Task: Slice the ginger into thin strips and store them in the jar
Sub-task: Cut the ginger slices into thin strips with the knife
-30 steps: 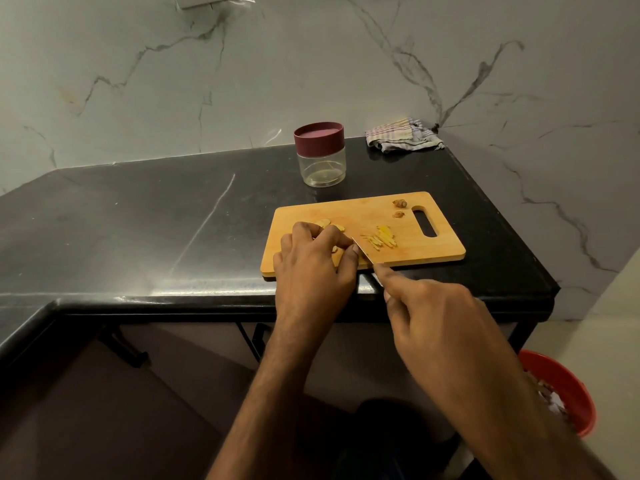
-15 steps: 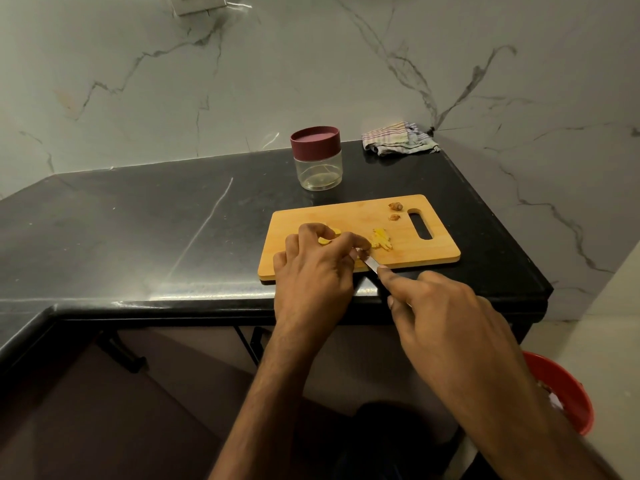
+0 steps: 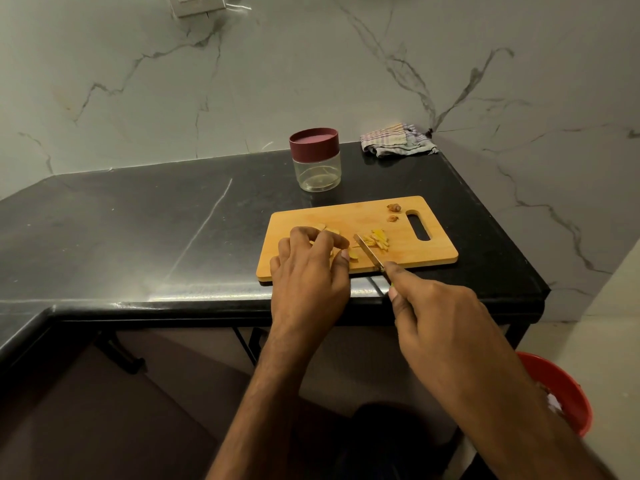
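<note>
Midway: strips (image 3: 377, 241) piling centre-frame; left hand (image 3: 308, 271) pinning uncut ginger slices (image 3: 352, 255), right hand (image 3: 440, 327) gripping knife (image 3: 370, 254); jar (image 3: 316, 160) sitting lidded, upper centre.

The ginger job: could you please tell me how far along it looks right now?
Partly done: a small pile of strips lies on the cutting board. In hand: the left hand steadies ginger slices while the right hand holds the knife beside them. Left: finishing the slices and filling the jar, which looks empty with its lid on.
</note>
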